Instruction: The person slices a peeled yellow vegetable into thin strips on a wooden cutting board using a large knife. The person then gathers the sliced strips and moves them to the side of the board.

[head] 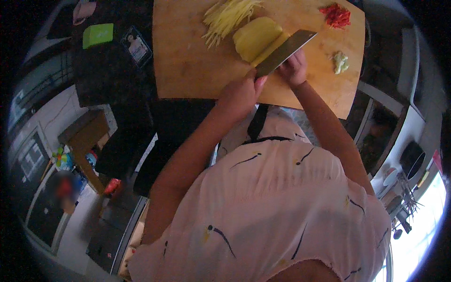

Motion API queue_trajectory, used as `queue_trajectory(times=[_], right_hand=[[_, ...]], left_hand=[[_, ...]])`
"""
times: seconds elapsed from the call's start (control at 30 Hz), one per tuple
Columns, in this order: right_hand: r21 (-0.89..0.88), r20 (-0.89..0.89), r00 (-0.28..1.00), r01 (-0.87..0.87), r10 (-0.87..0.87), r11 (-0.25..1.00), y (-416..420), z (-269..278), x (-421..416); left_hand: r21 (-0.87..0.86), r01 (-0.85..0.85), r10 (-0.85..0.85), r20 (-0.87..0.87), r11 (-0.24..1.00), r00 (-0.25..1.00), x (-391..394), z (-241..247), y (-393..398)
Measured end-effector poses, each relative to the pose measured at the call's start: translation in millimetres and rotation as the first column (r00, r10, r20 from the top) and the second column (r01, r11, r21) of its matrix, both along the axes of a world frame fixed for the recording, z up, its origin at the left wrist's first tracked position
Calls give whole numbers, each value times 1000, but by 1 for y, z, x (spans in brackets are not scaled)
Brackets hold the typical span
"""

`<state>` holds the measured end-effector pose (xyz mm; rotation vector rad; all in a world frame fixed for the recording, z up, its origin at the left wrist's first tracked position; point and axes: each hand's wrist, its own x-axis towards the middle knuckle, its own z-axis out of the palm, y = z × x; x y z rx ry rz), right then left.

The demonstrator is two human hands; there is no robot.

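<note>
My left hand grips the handle of a wide-bladed kitchen cleaver, its blade slanting up to the right. Beneath and beside the blade, my right hand has its fingers bent close to the metal; the blade partly hides them, so I cannot tell whether they press on it. Left of the blade lies an overlapping row of thin yellow slices, apparently potato. Beyond it is a heap of fine yellow shreds. All rest on a wooden cutting board.
On the board's right side sit chopped red pepper and a small pale heap, perhaps garlic. A green box and a phone with a lit screen lie on the dark surface to the left. Another person is at lower left.
</note>
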<state>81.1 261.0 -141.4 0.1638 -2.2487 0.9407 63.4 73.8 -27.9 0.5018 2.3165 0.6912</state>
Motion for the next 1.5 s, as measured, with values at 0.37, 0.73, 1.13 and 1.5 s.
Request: queue_trajectory(times=[0.37,0.73,1.13,1.5], right_hand=[[-3,82,996,30,-30,1000,-3,1,3],[-33,12,999,35,-35,999,-6,2,5],[26,61,997,55,-56,998,-6,8,2],[1,25,998,57,-57,998,-5,4,0]], left_hand=[[-116,-7,15,68,993,998,-5,4,2],[-174,28,-17,64,984,998,-9,-25,0],[132,61,-58,-27,989,998,-5,-34,-14],[96,-41,33,82,995,996,11,-26,-51]])
